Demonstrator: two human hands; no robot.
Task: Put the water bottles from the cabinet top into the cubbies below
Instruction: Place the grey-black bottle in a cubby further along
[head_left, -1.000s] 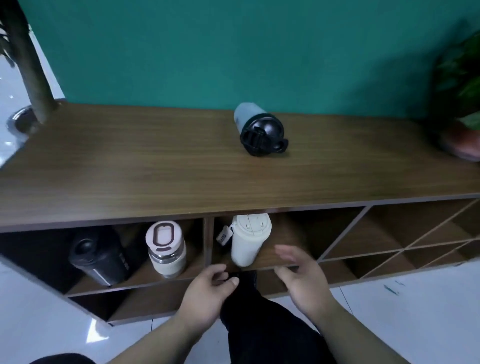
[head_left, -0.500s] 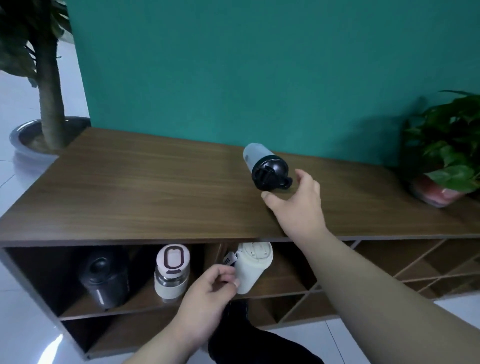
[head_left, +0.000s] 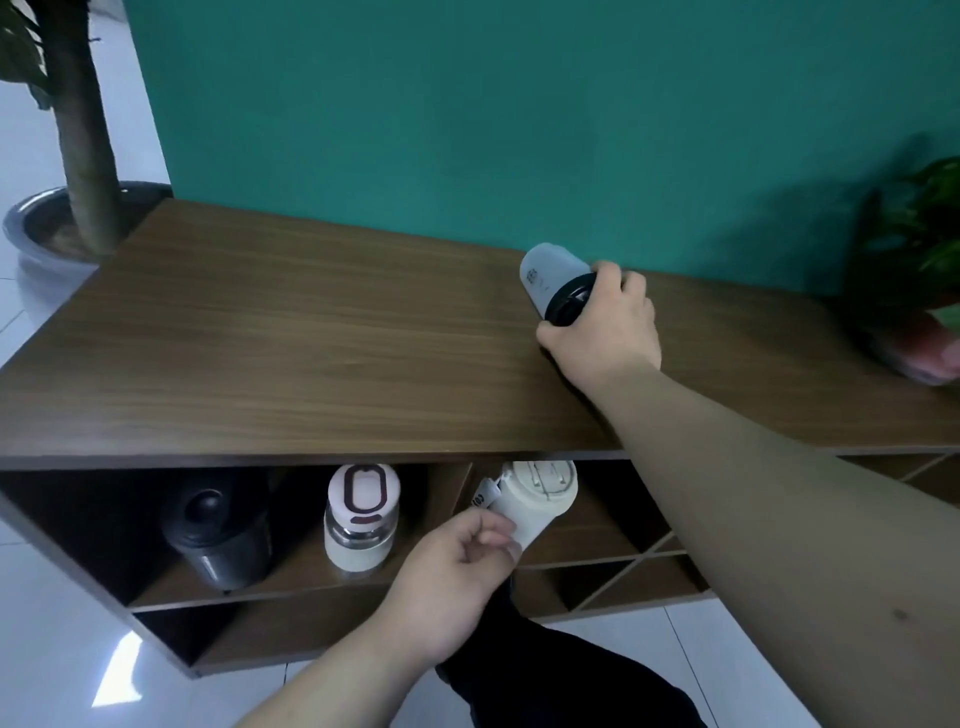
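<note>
Here the right hand (head_left: 602, 325) clasps the grey bottle (head_left: 550, 278); the left hand (head_left: 452, 587) hangs loosely curled.

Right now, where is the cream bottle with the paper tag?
The cream bottle stands in the upper cubby right of the divider, under the cabinet top, beside the left hand.

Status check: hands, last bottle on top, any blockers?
Right hand shut on grey bottle at its black lid, bottle on cabinet top. Left hand curled by cream bottle in cubby, contact unclear. Nothing in the way.
</note>
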